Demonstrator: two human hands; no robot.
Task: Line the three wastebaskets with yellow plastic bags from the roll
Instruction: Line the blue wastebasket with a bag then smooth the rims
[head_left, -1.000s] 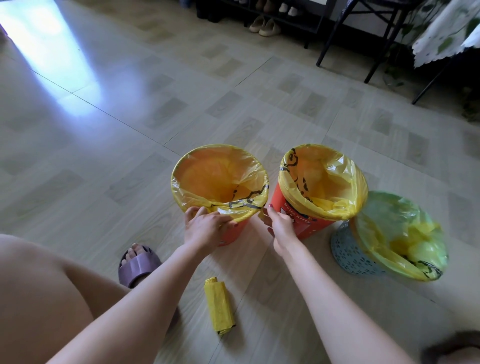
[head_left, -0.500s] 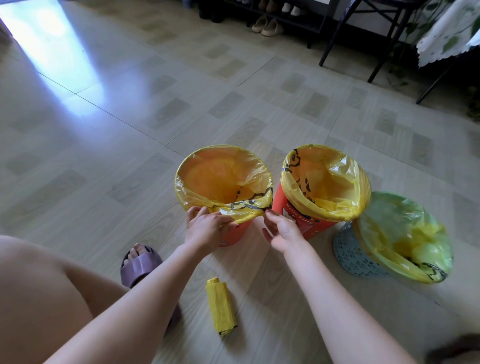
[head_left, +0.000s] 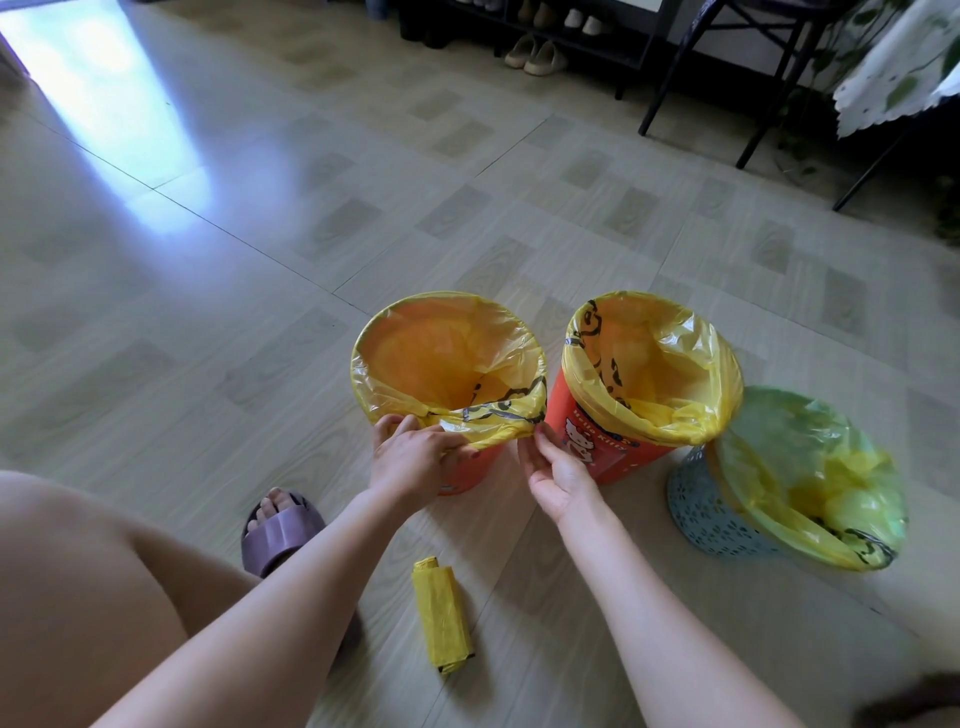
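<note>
Bag (head_left: 467, 431) hem, both hands pinching it

Both bare forearms reach forward and down, roughly parallel. The left hand (head_left: 415, 457) lies palm down, fingers curled over and pinching a fold of thin film. The right hand (head_left: 558, 475) is turned thumb up, palm facing inward, its fingertips (head_left: 540, 434) nipping the same fold's other end

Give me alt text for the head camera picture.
Both hands, left hand and right hand, tuck a yellow bag over the rim of the left orange wastebasket. Two more lined baskets stand to its right; the bag roll lies on the floor.
</note>
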